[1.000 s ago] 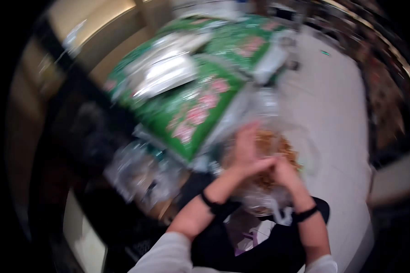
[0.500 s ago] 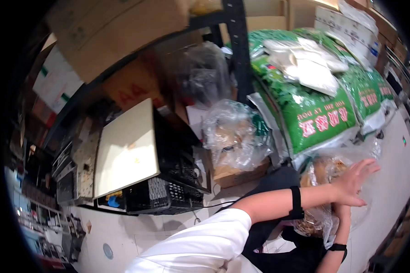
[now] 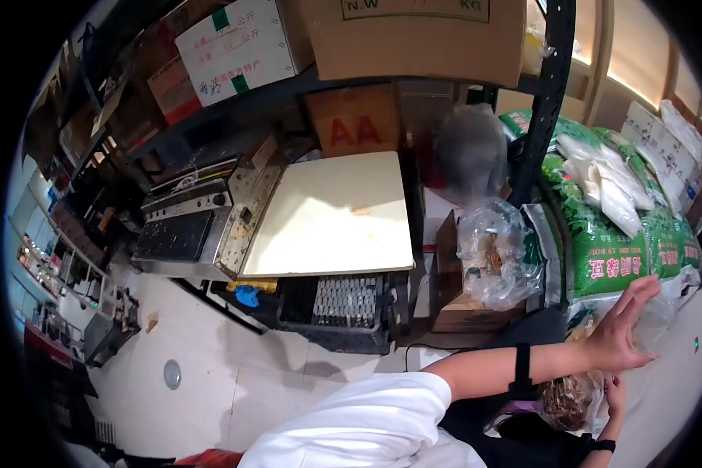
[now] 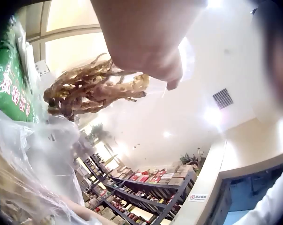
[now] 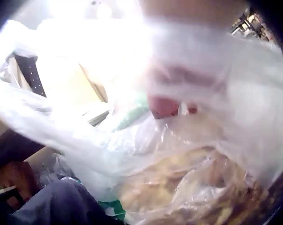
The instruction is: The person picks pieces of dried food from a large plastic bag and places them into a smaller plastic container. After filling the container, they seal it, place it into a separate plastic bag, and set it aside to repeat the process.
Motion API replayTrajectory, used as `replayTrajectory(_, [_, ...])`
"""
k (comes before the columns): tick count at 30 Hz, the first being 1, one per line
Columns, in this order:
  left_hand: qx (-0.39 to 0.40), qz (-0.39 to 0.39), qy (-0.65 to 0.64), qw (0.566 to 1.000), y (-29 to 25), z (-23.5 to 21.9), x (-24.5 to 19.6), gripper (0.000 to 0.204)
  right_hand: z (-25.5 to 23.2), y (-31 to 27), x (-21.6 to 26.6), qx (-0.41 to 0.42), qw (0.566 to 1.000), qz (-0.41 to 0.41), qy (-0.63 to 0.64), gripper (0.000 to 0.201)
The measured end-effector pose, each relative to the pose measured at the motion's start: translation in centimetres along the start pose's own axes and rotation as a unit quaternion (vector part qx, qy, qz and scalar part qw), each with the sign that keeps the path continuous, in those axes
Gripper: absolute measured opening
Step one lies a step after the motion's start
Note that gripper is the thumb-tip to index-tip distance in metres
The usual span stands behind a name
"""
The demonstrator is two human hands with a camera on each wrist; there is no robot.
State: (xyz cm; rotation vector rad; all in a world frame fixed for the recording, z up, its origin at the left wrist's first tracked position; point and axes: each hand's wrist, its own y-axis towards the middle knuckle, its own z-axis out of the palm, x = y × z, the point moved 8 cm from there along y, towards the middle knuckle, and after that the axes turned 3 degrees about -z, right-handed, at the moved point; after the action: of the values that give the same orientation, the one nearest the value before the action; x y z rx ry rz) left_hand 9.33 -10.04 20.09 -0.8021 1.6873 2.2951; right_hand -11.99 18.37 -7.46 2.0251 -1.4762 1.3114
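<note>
Clear bag (image 3: 581,390), left hand (image 3: 620,331) flat, fingers straight, right hand (image 3: 615,394) gripping film, only wrist views show dried strands (image 4: 94,89)

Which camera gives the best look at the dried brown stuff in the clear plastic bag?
Left wrist: the dried brown strands stand sharp against the bright ceiling. Right wrist shows them blurred through plastic; head shows only a small clump.

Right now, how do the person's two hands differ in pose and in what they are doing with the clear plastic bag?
The left hand lies flat with straight fingers against the upper side of the clear plastic bag; the right hand sits lower, fingers curled on the plastic near the brown dried contents. The left hand shows fully in the head view; the right hand is partly hidden by the bag. Both wrists wear a black band.
</note>
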Motion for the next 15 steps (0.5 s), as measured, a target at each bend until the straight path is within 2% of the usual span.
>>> replayTrajectory(2, [0.005,0.021,0.009,1.000,0.2,-1.5,-2.0,0.102,0.4,-3.7,5.6,0.011,0.999,-0.051,0.013,0.031])
replayTrajectory(3, [0.002,0.034,0.028,0.999,0.2,-2.2,-3.0,0.101,0.3,-4.2,6.1,-0.009,0.994,-0.110,0.002,0.024])
replayTrajectory(5, [-0.024,0.050,0.117,0.992,0.2,-3.7,-4.6,0.100,0.7,-6.6,7.2,0.037,0.997,-0.052,-0.043,0.030])
replayTrajectory(6, [-0.029,0.044,0.115,0.992,0.3,-4.2,-4.9,0.100,0.3,-7.7,6.8,0.049,0.992,-0.016,-0.116,0.037])
replayTrajectory(8, [-0.032,0.051,0.107,0.992,0.7,-5.2,-5.6,0.097,1.7,-11.5,9.6,0.100,0.987,-0.096,-0.083,0.048])
replayTrajectory(9, [-0.042,0.051,0.101,0.993,0.9,-5.7,-6.0,0.101,1.9,-12.5,9.1,0.115,0.989,-0.084,0.045,0.042])
replayTrajectory(10, [-0.024,0.015,0.114,0.993,1.1,-6.2,-5.6,0.103,2.0,-14.2,10.2,0.123,0.986,-0.116,-0.005,0.045])
replayTrajectory(12, [-0.029,-0.025,0.120,0.992,1.3,-7.0,-4.7,0.103,3.2,-18.2,13.1,0.112,0.970,-0.173,-0.130,0.073])
replayTrajectory(13, [-0.036,0.013,0.149,0.988,1.5,-7.4,-4.3,0.106,3.9,-19.4,14.1,0.079,0.966,-0.194,-0.151,0.073])
replayTrajectory(14, [-0.033,-0.006,0.124,0.992,1.4,-7.6,-3.4,0.099,4.1,-19.7,14.2,0.057,0.974,-0.157,-0.152,0.064])
replayTrajectory(15, [-0.037,0.000,0.123,0.992,1.4,-7.6,-2.8,0.099,3.6,-19.3,12.4,0.014,0.977,-0.156,-0.145,0.053])
